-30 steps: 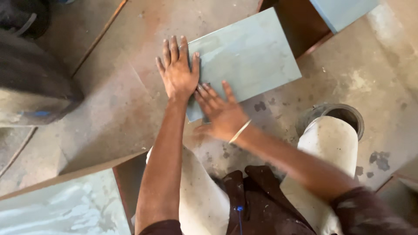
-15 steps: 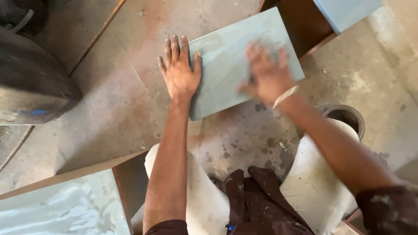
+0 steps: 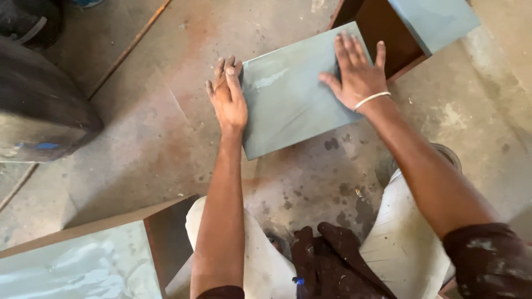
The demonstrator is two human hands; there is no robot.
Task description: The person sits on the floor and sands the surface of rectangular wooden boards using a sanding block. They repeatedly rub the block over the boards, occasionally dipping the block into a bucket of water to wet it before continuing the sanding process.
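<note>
Grey-blue painted panel (image 3: 296,97) lies flat on the concrete floor (image 3: 166,127), skewed w/ its far right corner up near a brown-sided box (image 3: 388,27) w/ a matching grey-blue face. A paler streak shows near the panel's top left corner.

Left hand (image 3: 228,99) rests on the panel's left edge, palm down, fingers straight & together, partly on the floor; it grips nothing. Right hand (image 3: 357,72) lies flat on the panel's right part, fingers spread, thumb out to the left, white band at the wrist; open too, just pressing on the surface.

To my eye the step is rubbing or wiping the face w/ the right palm while the left steadies the edge. To do it well: keep left-hand pressure steady so the panel doesn't slide on the dusty floor, keep the right palm flat, work evenly edge to edge incl. corners, don't drag floor grit onto the face.

Around: person's white trousers (image 3: 399,243) & dark cloth (image 3: 332,260) at bottom, another pale-faced, brown-edged board (image 3: 77,266) bottom left, a big dark rounded object (image 3: 39,105) at left, a round grey rim (image 3: 446,155) by the right knee.
</note>
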